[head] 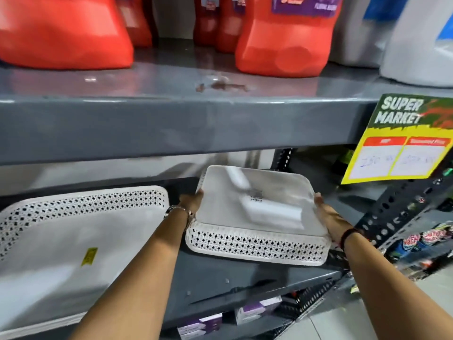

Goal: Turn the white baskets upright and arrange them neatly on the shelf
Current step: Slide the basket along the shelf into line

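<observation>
Two white baskets on the grey shelf (220,285), both bottom-up. My left hand (192,201) & right hand (324,212) clamp the smaller basket (257,217) by its sides, front edge tilted up off the shelf. Fingertips hidden behind it. Larger basket (73,236) lies to the left, cut off by frame edge. Barcode sticker blurred, unreadable.

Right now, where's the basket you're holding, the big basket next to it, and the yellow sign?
small white basket (257,212), head view, its upturned bottom
large white basket (73,231), head view, its flat bottom
yellow price sign (397,143), head view, its middle
</observation>
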The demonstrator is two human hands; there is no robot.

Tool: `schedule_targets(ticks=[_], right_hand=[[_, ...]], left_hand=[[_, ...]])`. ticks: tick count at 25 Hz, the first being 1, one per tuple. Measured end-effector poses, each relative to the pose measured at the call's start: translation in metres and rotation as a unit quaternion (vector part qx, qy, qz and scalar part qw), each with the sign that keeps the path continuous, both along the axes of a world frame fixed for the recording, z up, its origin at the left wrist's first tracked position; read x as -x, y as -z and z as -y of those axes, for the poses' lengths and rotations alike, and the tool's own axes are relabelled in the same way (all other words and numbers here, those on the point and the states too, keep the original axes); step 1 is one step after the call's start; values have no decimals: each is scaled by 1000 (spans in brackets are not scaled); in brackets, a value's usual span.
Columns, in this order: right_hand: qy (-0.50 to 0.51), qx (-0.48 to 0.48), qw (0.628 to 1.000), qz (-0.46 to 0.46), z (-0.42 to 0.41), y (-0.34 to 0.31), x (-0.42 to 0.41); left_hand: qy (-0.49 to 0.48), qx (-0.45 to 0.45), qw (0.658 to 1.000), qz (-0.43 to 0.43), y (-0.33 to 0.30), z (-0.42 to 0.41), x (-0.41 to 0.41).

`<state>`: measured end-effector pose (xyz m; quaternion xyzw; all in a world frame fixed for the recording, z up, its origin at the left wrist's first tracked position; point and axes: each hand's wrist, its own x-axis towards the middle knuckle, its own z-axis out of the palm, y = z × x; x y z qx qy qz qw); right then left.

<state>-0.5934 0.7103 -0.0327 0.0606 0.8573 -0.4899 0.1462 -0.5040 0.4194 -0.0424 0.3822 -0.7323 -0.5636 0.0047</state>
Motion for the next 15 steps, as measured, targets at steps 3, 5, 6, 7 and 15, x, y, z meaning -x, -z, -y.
schedule_targets(ticks=[3, 5, 6, 7, 15], right_hand=[[15, 109, 994, -21, 1, -1, 6], [74, 105, 987, -93, 3, -15, 11], [92, 115, 981, -122, 4, -27, 14], [112, 155, 972, -138, 5, -39, 17], [6, 115, 992, -42, -48, -41, 18]], left_hand=[[-92, -39, 994, -37, -10, -3, -8], [-118, -45, 987, -97, -24, 7, -12], [-119, -62, 983, -122, -34, 13, -13], [-118, -95, 979, -137, -45, 18, -15], [60, -107, 992, 24, -59, 3, -61]])
